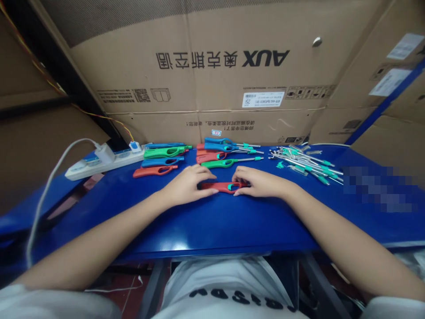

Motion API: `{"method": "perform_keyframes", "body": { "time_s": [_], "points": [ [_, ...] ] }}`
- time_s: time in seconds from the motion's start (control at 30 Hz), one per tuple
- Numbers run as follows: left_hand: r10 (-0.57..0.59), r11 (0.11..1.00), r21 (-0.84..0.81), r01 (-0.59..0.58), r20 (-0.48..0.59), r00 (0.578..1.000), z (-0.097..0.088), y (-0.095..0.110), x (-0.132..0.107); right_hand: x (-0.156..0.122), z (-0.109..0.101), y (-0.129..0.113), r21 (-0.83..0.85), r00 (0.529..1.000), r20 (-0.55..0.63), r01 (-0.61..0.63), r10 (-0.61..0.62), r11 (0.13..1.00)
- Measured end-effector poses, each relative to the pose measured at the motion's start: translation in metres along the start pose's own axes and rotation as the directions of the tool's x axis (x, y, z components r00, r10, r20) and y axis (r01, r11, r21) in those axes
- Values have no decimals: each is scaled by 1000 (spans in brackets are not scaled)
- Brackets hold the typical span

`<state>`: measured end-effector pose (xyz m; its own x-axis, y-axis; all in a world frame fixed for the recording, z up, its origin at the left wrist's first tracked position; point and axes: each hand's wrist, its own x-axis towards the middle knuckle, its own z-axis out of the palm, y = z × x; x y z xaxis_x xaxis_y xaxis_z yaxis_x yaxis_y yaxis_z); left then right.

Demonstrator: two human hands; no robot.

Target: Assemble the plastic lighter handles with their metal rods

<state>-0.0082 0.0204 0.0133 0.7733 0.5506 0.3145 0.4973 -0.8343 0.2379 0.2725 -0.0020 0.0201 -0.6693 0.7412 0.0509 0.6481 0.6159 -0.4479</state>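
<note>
reaching forward with both bare forearms, converging toward the middle. holding bare left hand [186, 184] and bare right hand [258, 181] palm down, near together, fingers curled and pinching, thumbs pointing inward.

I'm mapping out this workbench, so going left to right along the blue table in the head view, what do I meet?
White power strip → loose lighter handles → left hand → red lighter handle → right hand → pile of metal nozzle tubes.

We see a long red lighter [223, 186] with a small teal trigger. It lies flat on the blue table [212, 221], turned sideways, close in front of us
</note>
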Motion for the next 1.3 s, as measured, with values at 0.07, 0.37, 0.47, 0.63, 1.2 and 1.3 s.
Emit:
{"method": "perform_keyframes", "body": {
  "time_s": [0.07, 0.37, 0.47, 0.63, 1.2, 1.3],
  "points": [
    [-12, 994, -110, 17, 49, 999, 7, 2, 0, -1, 0, -1, -4, 1000, 9, -14, 14, 1000],
    [-106, 972, -211, 105, 2, 994, 17, 0, -2, -1, 1, -2, -29, 997, 7, -75, 76, 997],
    [-137, 968, -214, 131, -10, 991, 18, 4, -2, -1, 1, -2, -32, 996, -2, -91, 91, 995],
    [-181, 960, -224, 165, -51, 982, 24, 6, -1, -2, 2, -6, -69, 992, -7, -128, 128, 989],
    [-128, 990, -74, 122, -92, 987, 20, 16, -3, -2, 1, -14, -250, 993, -78, -104, 87, 963],
    [-111, 993, -37, 109, -57, 992, 19, 16, -3, -2, 2, -13, -229, 994, -77, -87, 71, 970]
  ]
}}
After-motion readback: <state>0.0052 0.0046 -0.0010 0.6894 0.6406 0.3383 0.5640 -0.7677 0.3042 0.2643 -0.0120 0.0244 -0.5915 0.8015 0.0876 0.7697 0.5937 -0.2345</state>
